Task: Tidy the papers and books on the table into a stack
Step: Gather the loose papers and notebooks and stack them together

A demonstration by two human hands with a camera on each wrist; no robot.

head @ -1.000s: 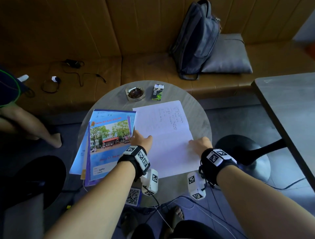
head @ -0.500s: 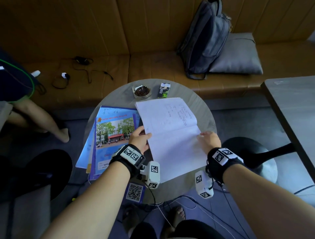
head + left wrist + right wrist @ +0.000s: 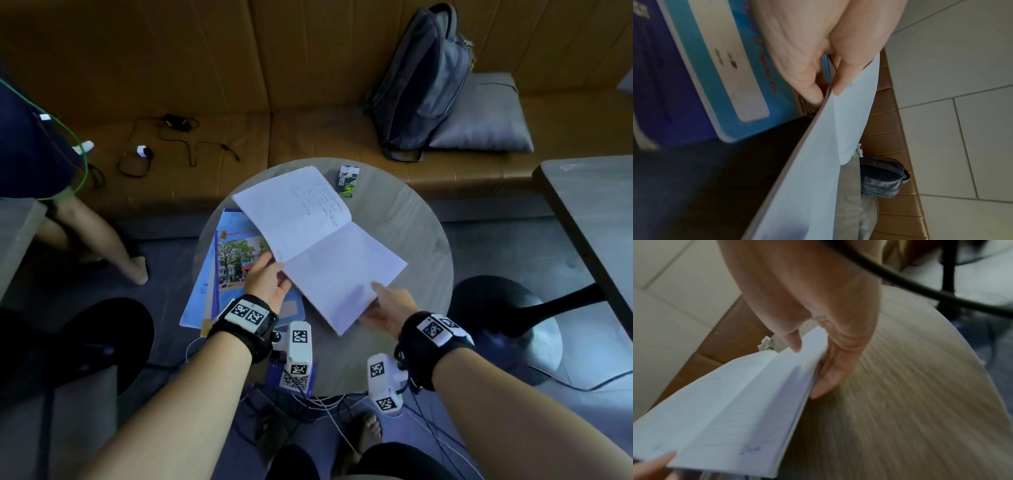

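Holding open notebook [image 3: 318, 246], handwriting illegible, both hands

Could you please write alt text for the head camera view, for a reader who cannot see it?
A person holds an open white notebook above a round table, the left hand pinching its left edge and the right hand gripping its near edge. Blue-covered books lie on the table beneath; a backpack leans on the bench behind.
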